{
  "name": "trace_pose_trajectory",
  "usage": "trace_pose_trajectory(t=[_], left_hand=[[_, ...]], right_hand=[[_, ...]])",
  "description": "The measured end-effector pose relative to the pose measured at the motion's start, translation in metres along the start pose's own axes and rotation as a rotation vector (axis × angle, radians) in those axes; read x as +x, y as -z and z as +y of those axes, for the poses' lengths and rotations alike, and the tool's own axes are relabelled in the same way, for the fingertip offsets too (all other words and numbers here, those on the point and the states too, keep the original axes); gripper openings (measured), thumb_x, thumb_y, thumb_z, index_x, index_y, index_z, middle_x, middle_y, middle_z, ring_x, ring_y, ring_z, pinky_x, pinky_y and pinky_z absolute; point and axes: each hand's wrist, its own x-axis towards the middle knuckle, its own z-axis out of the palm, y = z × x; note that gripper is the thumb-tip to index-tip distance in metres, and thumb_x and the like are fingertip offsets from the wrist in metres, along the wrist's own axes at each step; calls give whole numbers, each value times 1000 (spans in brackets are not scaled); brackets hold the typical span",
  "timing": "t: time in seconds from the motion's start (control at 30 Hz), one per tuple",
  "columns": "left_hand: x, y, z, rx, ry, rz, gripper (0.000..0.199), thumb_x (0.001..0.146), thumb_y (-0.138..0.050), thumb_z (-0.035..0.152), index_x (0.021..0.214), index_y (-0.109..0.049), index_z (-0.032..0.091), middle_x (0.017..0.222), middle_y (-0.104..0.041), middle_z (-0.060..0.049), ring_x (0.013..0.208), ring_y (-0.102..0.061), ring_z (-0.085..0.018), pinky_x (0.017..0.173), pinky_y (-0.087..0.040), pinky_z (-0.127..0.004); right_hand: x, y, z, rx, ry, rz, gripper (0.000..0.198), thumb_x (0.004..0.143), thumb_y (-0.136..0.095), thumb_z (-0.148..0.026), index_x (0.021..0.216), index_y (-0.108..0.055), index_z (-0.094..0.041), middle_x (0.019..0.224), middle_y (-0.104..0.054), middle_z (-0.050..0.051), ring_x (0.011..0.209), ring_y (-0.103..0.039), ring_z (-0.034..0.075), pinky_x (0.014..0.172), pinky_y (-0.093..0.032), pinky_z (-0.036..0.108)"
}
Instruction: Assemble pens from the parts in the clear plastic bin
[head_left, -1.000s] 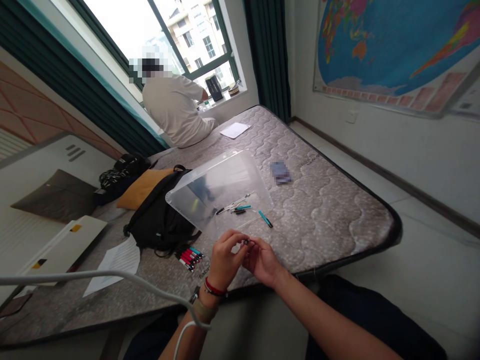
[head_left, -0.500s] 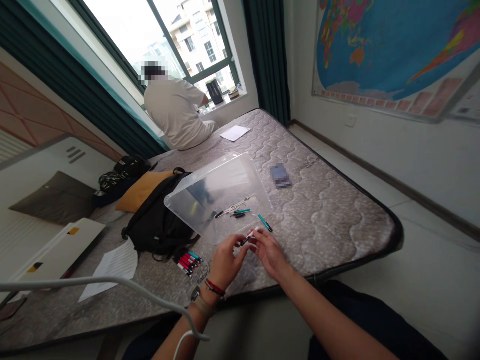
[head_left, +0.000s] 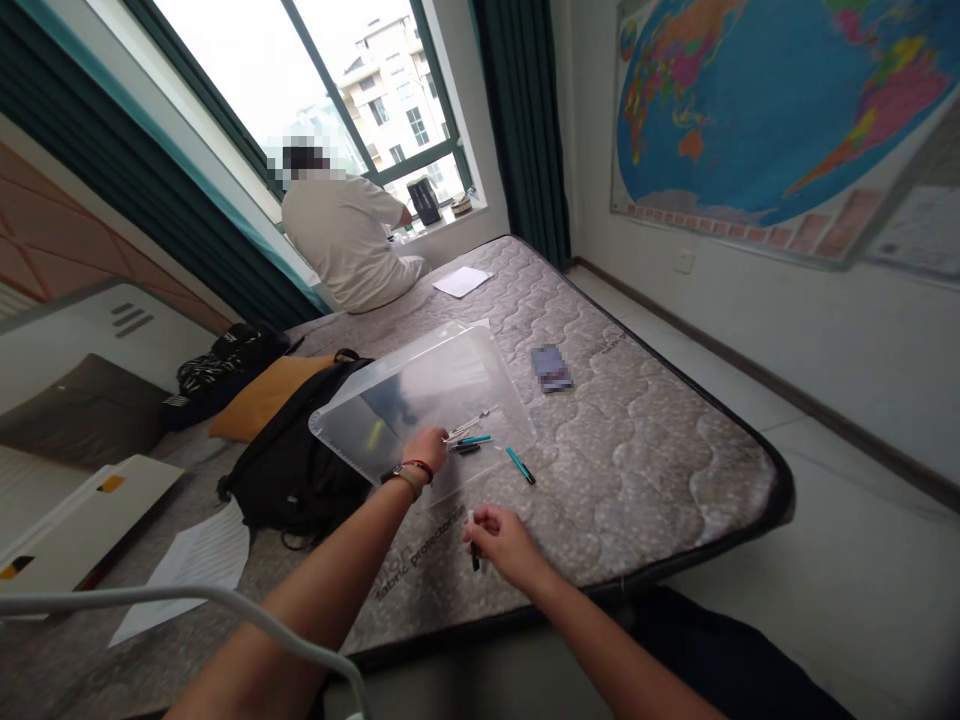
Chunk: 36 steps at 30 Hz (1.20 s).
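Observation:
My left hand [head_left: 426, 450] reaches over the clear plastic box or lid [head_left: 390, 390], at the left ends of several thin white sticks [head_left: 469, 425] lying there. Its fingertips are hidden, so its grip is unclear. Beside the sticks are a teal pen piece [head_left: 475, 440] and a black piece [head_left: 469, 450]. Nearer to me, my right hand [head_left: 501, 540] pinches a white and black pen [head_left: 474, 555], which points down over the mattress. A teal and black pen [head_left: 520, 466] lies alone to the right of the plastic.
A black backpack [head_left: 292, 465] rests against the plastic's left side on the mattress [head_left: 637, 450]. Paper [head_left: 199, 560] and a white cable [head_left: 187, 595] are at left. A blurred flat object [head_left: 551, 367] lies right. Someone [head_left: 345, 235] sits by the window.
My hands, together around the pen before, have parted. My left hand has moved forward to the sticks; my right keeps the pen. My left forearm now covers where the row of pens was.

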Motion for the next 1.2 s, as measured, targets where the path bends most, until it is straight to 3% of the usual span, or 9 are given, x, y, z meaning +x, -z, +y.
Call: trace_pose_trajectory(t=[0.17,0.27,0.4,0.6,0.8,1.0,1.2], left_hand=[[29,1,19,37,-42,-10,27,87,-53,25,104,-75,25,112,-72,-12,102,-67,-26,81,-49,-31],[43,-2,27,59,-38,-43,22,83,-59,24,95,-77,21,102,-74,-15,92,-70,-27,77,-50,-32],[51,-9,30,75,-28,-51,18,81,-62,24,90,-77,18,99,-74,-18,91,-70,-28,77,-50,-34],[48,-15,30,65,-52,-67,18,81,-63,30,87,-75,18,103,-73,-17,99,-68,-27,82,-49,-32],[54,-17,23,-42,-18,-118,15,73,-70,32,76,-72,18,88,-74,-13,87,-69,-26,73,-48,-29],[58,-14,11,-279,62,-75,14,73,-67,28,65,-65,17,68,-69,-7,79,-67,-21,71,-47,-26],[40,-14,-3,-719,238,-14,12,73,-68,22,66,-59,17,61,-61,-1,68,-62,-15,71,-50,-25]], right_hand=[[-10,-1,1,-387,138,-29,15,80,-63,-31,83,-69,-18,69,-67,1,64,-59,15,57,-39,24],[-16,-2,-5,-467,173,-39,13,81,-63,-29,85,-70,-19,70,-67,1,64,-59,15,58,-38,24],[-14,-2,-9,-375,217,46,14,83,-61,-30,87,-69,-19,73,-67,1,67,-60,15,62,-41,24],[-3,0,-1,-168,137,90,16,83,-61,-33,85,-66,-18,71,-67,2,64,-61,15,59,-44,24],[2,1,2,-75,139,119,18,82,-61,-34,85,-65,-17,70,-66,1,61,-61,14,57,-45,24],[5,6,-2,-20,113,125,22,80,-63,-39,83,-62,-17,68,-65,1,57,-59,13,55,-46,24],[10,11,0,-12,94,147,28,78,-65,-43,84,-62,-16,68,-65,1,56,-60,13,54,-47,24]])
